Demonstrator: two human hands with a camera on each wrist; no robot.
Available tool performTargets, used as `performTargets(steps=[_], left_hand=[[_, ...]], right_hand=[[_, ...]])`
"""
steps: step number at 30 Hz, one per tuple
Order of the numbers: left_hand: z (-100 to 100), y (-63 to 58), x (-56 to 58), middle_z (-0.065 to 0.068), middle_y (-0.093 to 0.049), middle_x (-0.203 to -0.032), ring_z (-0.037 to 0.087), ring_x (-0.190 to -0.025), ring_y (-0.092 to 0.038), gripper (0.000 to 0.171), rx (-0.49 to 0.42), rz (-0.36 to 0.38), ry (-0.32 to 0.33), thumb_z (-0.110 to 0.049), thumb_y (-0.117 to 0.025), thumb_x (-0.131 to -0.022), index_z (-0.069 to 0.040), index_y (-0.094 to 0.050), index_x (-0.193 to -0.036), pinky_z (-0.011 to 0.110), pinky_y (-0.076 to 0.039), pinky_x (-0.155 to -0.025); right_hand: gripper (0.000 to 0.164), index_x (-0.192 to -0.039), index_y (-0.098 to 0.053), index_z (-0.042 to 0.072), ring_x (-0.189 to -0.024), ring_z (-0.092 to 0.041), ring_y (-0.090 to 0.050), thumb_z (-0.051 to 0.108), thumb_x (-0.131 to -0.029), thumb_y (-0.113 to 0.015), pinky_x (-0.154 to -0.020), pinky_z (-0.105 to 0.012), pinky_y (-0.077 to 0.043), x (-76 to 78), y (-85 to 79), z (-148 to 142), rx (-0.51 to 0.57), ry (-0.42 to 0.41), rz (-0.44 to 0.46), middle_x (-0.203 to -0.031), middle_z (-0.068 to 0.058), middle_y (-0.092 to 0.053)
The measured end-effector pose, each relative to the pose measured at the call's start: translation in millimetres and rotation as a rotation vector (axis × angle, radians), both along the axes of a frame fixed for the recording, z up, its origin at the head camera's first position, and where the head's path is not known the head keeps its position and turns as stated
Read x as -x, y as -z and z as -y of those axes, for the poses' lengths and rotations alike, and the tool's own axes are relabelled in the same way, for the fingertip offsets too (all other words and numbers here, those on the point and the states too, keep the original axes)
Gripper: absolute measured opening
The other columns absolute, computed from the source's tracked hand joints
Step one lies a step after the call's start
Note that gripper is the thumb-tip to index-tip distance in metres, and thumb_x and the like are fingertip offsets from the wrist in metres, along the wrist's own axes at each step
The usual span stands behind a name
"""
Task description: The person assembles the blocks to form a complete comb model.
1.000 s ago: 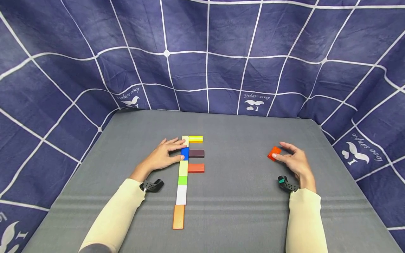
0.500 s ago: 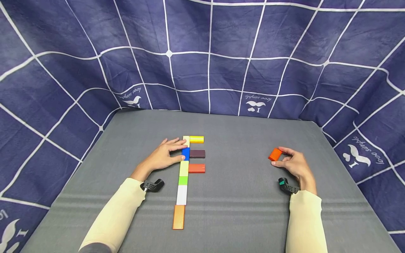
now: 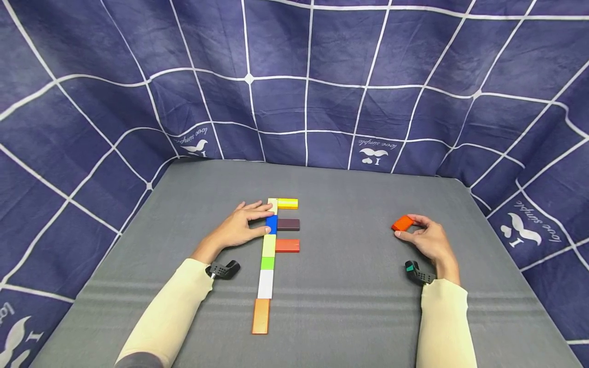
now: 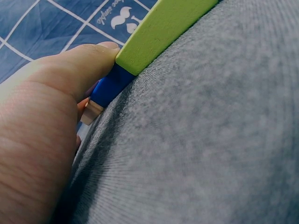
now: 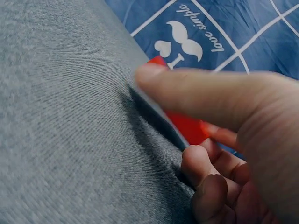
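My left hand [image 3: 238,225] rests its fingertips and thumb against the left side of a row of blocks, at the cream block [image 3: 272,204] and the blue block [image 3: 271,223]. Its fingers are fairly straight. In the left wrist view the thumb lies near the joint of the yellow-green block [image 4: 161,32] and the blue block. Well to the right, my right hand [image 3: 428,238] pinches an orange-red block [image 3: 403,223] between thumb and fingers. In the right wrist view the thumb covers part of that block.
Right of the row, a yellow block [image 3: 288,204], a dark purple block [image 3: 289,225] and a red block [image 3: 287,246] stick out sideways. Toward me the row continues with green [image 3: 267,263], white [image 3: 265,284] and orange [image 3: 261,317] blocks. A blue checked cloth [image 3: 331,107] hangs behind the grey table [image 3: 349,296].
My right hand has turned the orange-red block from a steeper slant to a flatter one, with its thumb shifted toward the block's near edge. My left hand stays against the row.
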State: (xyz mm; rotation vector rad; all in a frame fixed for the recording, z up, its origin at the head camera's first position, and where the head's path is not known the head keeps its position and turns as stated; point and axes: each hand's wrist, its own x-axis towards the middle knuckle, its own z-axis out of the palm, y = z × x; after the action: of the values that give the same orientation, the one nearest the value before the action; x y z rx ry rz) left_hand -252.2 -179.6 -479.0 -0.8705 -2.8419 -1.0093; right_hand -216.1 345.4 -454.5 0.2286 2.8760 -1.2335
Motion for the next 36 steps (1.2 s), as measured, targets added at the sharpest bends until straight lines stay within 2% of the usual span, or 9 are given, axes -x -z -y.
performTargets(steps=[4,11,19,23,28,36], left_hand=[[0,-1.4,-0.4,-0.015,-0.049,-0.153,0.023,-0.150,-0.035,0.051,0.004,0.002,0.002,-0.049,-0.071,-0.090,-0.033,-0.062,-0.138,0.063,-0.007,-0.124],[0,-2.7,-0.5,-0.013,-0.049,-0.153,0.024,-0.150,-0.036,0.052,0.007,-0.003,0.001,-0.049,-0.072,-0.090,-0.032,-0.062,-0.138,0.063,-0.007,-0.124],[0,-2.3,-0.9,-0.015,-0.049,-0.153,0.022,-0.150,-0.036,0.051,0.003,-0.001,-0.001,-0.047,-0.073,-0.090,-0.033,-0.063,-0.138,0.061,-0.007,-0.124],[-1,-1.8,-0.8,-0.014,-0.049,-0.153,0.023,-0.150,-0.036,0.051,0.007,-0.007,0.007,-0.048,-0.072,-0.090,-0.032,-0.062,-0.138,0.062,-0.008,-0.124],[0,-0.9,-2.4,-0.015,-0.048,-0.153,0.023,-0.150,-0.035,0.052,0.015,0.007,0.008,-0.049,-0.072,-0.090,-0.033,-0.062,-0.139,0.061,-0.007,-0.124],[1,1.1,-1.1,-0.016,-0.048,-0.153,0.022,-0.150,-0.035,0.051,0.006,0.001,-0.002,-0.049,-0.072,-0.090,-0.034,-0.062,-0.138,0.061,-0.007,-0.125]], right_hand=[[0.074,-0.140,-0.055,0.009,-0.068,-0.006,-0.050,0.041,-0.080,-0.084,-0.057,-0.025,-0.042,-0.2,-1.2,3,-0.003,0.025,-0.025,-0.088,-0.003,-0.058],[0.075,-0.145,-0.051,0.006,-0.059,-0.002,-0.049,0.039,-0.084,-0.081,-0.052,-0.025,-0.040,0.1,-3.0,5,-0.017,0.000,-0.080,-0.083,-0.004,-0.057],[0.075,-0.142,-0.053,0.008,-0.063,-0.002,-0.054,0.041,-0.083,-0.082,-0.056,-0.022,-0.045,1.4,-0.9,7,-0.002,0.046,-0.103,-0.103,-0.007,-0.060],[0.075,-0.141,-0.053,0.007,-0.063,-0.003,-0.053,0.042,-0.082,-0.082,-0.056,-0.022,-0.044,1.1,0.1,9,-0.005,0.049,-0.111,-0.104,-0.009,-0.060],[0.075,-0.142,-0.053,0.008,-0.063,-0.002,-0.053,0.042,-0.082,-0.082,-0.056,-0.022,-0.044,1.0,-0.2,16,-0.004,0.025,-0.108,-0.106,-0.011,-0.060],[0.076,-0.142,-0.053,0.015,-0.066,-0.008,-0.059,0.047,-0.081,-0.083,-0.057,-0.025,-0.047,6.9,-8.2,36,-0.003,-0.061,-0.092,-0.095,-0.013,-0.066]])
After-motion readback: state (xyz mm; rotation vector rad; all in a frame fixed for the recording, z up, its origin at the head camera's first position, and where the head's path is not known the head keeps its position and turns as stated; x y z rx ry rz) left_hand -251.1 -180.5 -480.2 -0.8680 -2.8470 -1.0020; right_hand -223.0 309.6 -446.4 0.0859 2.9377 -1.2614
